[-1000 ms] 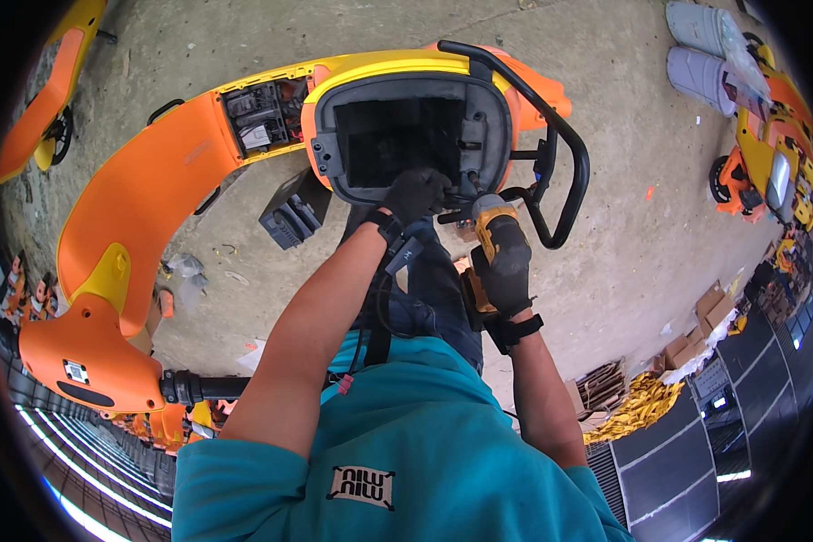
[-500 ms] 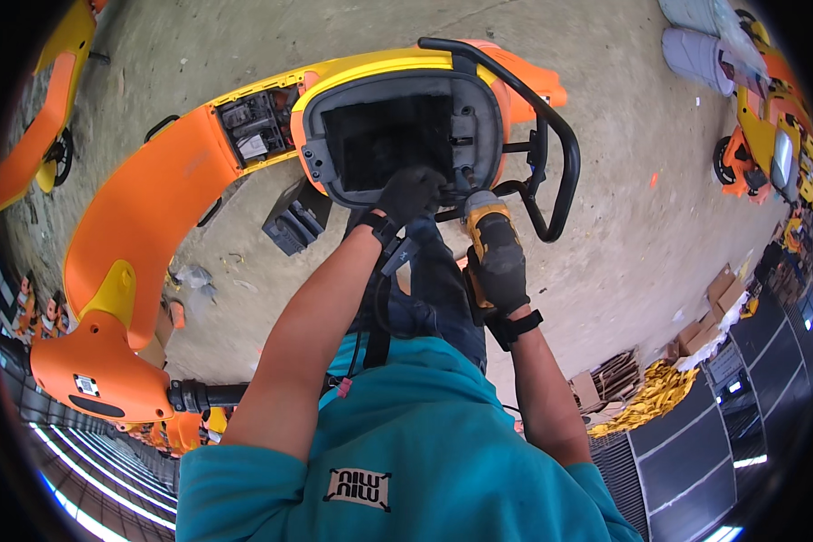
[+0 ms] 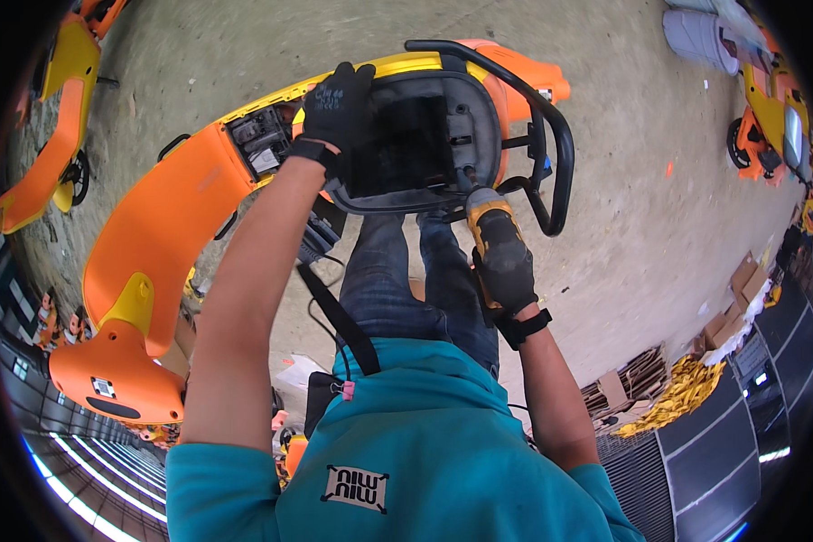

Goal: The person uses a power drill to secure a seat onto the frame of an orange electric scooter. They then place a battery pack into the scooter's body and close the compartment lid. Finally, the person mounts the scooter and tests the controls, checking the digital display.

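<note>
My right hand [image 3: 508,278], gloved in black, is wrapped round a yellow-and-black cordless driver [image 3: 492,222]. The driver's bit end meets the near right part of a grey-black storage tub's rim [image 3: 486,117]; the screw there is too small to make out. On the tub's far left edge lies my gloved left hand [image 3: 337,108], open, its fingers stretched forward. The tub, with its dark hollow [image 3: 402,144], sits in an orange-and-yellow scooter [image 3: 167,203] lying crosswise before me. A bent black tube rack [image 3: 565,154] is fixed at the scooter's right end.
Left of the tub, an uncovered bay shows wiring and parts [image 3: 260,140]. A dark box [image 3: 321,230] stands on the floor by my legs. Other scooters [image 3: 59,135] stand at the left and right edges. Flattened cardboard and a yellow heap [image 3: 682,388] lie at lower right.
My left hand has moved from the tub's near edge, beside the driver, forward and left to its far left edge. My right hand keeps the driver at the same corner.
</note>
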A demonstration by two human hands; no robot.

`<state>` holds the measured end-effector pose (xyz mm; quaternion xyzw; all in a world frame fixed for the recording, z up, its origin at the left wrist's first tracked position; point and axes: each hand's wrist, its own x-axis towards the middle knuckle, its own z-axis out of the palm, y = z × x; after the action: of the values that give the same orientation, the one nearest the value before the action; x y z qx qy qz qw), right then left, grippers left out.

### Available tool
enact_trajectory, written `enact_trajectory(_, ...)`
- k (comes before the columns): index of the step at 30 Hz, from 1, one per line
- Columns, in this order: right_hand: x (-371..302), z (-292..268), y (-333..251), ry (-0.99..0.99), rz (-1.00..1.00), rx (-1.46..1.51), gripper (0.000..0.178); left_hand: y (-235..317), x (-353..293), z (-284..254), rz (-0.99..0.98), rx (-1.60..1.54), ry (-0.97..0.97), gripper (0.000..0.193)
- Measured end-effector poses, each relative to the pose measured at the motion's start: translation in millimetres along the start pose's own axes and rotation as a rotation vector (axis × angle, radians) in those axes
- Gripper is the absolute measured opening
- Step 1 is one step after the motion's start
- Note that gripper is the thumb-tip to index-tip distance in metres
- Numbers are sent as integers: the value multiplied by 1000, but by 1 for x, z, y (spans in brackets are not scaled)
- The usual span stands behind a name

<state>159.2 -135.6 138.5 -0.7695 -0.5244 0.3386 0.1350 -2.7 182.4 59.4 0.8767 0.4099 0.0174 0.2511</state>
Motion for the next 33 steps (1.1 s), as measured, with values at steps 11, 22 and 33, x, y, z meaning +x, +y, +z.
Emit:
enact_trajectory(11, 1, 3, 7, -22, 66, 164, 36, -2, 17, 9, 208, 306, -174, 16)
enact_trajectory(22, 9, -13, 0, -116, 340, 494, 45, -20, 17, 7, 295, 360, -189, 20)
enact_trajectory(33, 16, -23, 9, -120, -5, 48, 32, -48, -24, -21, -381, 30, 52, 44)
